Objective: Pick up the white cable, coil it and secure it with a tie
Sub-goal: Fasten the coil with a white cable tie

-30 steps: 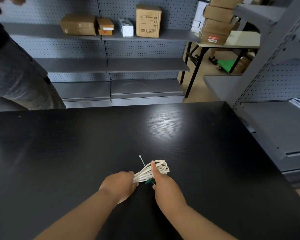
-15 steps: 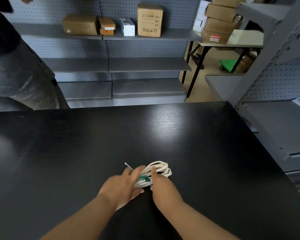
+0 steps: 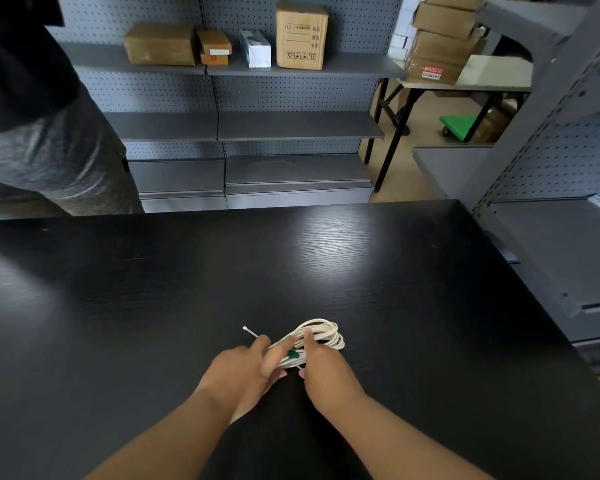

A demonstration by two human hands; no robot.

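Left grip: the left grip (image 3: pixel 243 368) is clamping the near end of the white cable (image 3: pixel 323 332), fingers curling round the bundled strands, one finger lying along their top.
Right grip: the right grip (image 3: pixel 326 372) is pressing a straight forefinger (image 3: pixel 307 337) onto the top of the coil while the other fingers are curling in at its near side; whether they are pinching anything cannot be told.
Cable: the white cable is lying wound in several loops on the near middle of the counter (image 3: pixel 291 265), its far loops fanning out past both fingertips and resting on the surface.
Tie: a thin white tie (image 3: pixel 250 332) is sticking out from beside the left fingers, pointing up and to the left, its small head hanging clear above the counter.
Green piece: a small green piece (image 3: pixel 293 353) is showing on the strands between the two grips; what it is cannot be told.
Counter: black wood grain is catching two pale patches of light.
Room: grey pegboard shelving (image 3: pixel 291 126) is standing behind the counter, its top shelf carrying cardboard boxes (image 3: pixel 300 36).
Right side: a folding table (image 3: pixel 492 71) is bearing stacked boxes (image 3: pixel 440 39), with a green trolley (image 3: pixel 459 124) sitting under it.
Left side: another person (image 3: pixel 49 133) in dark clothes is standing at the counter's far edge.
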